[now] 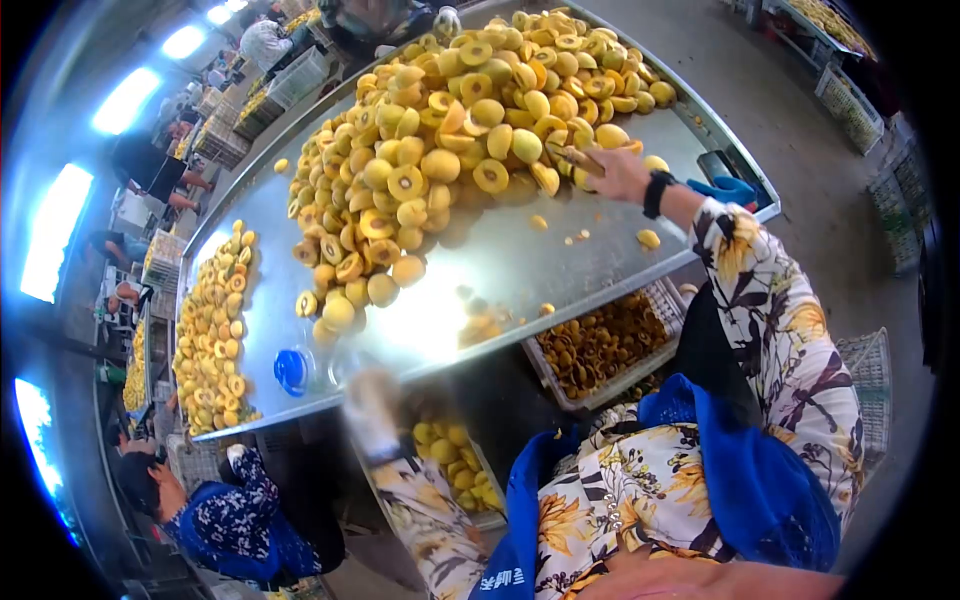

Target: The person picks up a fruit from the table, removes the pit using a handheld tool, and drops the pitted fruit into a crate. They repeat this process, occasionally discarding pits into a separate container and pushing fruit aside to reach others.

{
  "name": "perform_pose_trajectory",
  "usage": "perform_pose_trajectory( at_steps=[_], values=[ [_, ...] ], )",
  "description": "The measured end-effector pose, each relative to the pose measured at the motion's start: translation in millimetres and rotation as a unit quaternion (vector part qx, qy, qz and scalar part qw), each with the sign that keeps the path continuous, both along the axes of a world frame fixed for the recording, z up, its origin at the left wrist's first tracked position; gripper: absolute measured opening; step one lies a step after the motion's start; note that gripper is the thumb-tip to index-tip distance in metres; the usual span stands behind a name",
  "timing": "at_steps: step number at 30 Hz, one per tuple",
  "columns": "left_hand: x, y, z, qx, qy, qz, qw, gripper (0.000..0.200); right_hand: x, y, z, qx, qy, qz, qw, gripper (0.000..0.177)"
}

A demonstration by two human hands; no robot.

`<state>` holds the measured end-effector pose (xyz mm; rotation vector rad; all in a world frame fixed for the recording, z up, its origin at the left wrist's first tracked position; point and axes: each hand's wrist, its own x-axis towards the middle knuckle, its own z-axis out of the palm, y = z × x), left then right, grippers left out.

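A large heap of halved yellow stone fruit, peach-like (440, 165), covers much of the metal table. At the heap's right edge, my right hand (622, 174) is closed around a small tool with a brownish handle (582, 160); its working end is too small to make out. My left hand (372, 410) is smeared by motion at the table's near edge, above a crate of yellow fruit (460, 465). Its fingers cannot be read. Loose fruit pieces and small scraps lie on the metal between the heap and me.
The metal table (560, 275) has a raised rim. On it are a second fruit pile (212, 335), a blue-lidded clear container (291, 371) and a blue item (727, 191). Below stands a crate of brown pieces (605, 345). A co-worker (235, 520) sits at lower left.
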<state>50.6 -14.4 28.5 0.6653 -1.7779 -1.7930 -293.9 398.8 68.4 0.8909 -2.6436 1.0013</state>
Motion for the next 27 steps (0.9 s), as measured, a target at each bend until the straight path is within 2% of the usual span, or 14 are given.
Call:
perform_pose_trajectory(
  at_steps=[1,2,4,6,8,9,10,12,15,18,20,22,26,27],
  values=[
    [-31.5,24.2,59.3,0.011,0.009,-0.005,1.000,0.029,-10.8,-4.9,23.5,0.055,-0.028,-0.012,0.998,0.033],
    [-63.1,46.6,112.4,0.021,0.018,-0.010,1.000,0.033,-24.4,-8.3,38.1,0.091,0.027,-0.003,0.995,0.034],
    [-137.8,30.3,129.6,-0.266,0.025,-0.054,0.962,0.030,-58.6,-15.1,49.1,0.065,0.072,0.019,0.995,0.040],
    [-202.1,6.5,136.9,-0.532,0.030,-0.080,0.842,0.032,-76.5,-23.7,79.2,0.069,0.081,0.031,0.994,0.042],
    [-251.3,9.4,144.9,-0.687,0.014,-0.102,0.719,0.040,-78.7,-35.0,123.1,0.107,0.040,0.002,0.993,0.044],
    [-262.5,16.7,146.4,-0.707,-0.029,-0.112,0.697,0.042,-83.0,-34.5,128.3,0.113,0.050,0.010,0.992,0.045],
    [-274.4,20.9,152.5,-0.722,-0.075,-0.124,0.677,0.044,-86.5,-37.7,141.1,0.123,0.055,0.019,0.991,0.047],
    [-292.3,29.8,160.7,-0.702,-0.040,-0.120,0.700,0.037,-93.7,-41.6,152.9,0.093,0.105,0.013,0.990,0.043],
    [-310.9,36.0,158.3,-0.646,-0.168,-0.157,0.728,0.055,-133.4,-45.0,133.8,0.031,0.221,0.046,0.974,0.035],
    [-331.3,36.6,167.3,-0.606,-0.240,-0.212,0.728,0.062,-120.7,-50.7,151.2,0.124,0.034,0.000,0.992,0.048],
    [-356.6,44.7,169.3,-0.594,-0.256,-0.195,0.737,0.065,-153.0,-56.9,135.6,0.168,0.078,0.012,0.983,0.051],
    [-386.8,57.5,164.8,-0.589,-0.336,-0.175,0.714,0.081,-167.5,-69.1,130.1,0.128,0.054,0.045,0.989,0.053],
    [-392.8,46.3,154.5,-0.573,-0.305,-0.242,0.722,0.081,-138.2,-65.5,140.2,0.143,0.016,0.006,0.990,0.053],
    [-393.4,48.0,154.7,-0.533,-0.313,-0.237,0.750,0.074,-141.9,-71.0,138.7,0.168,-0.017,-0.017,0.986,0.053]
  ],
)
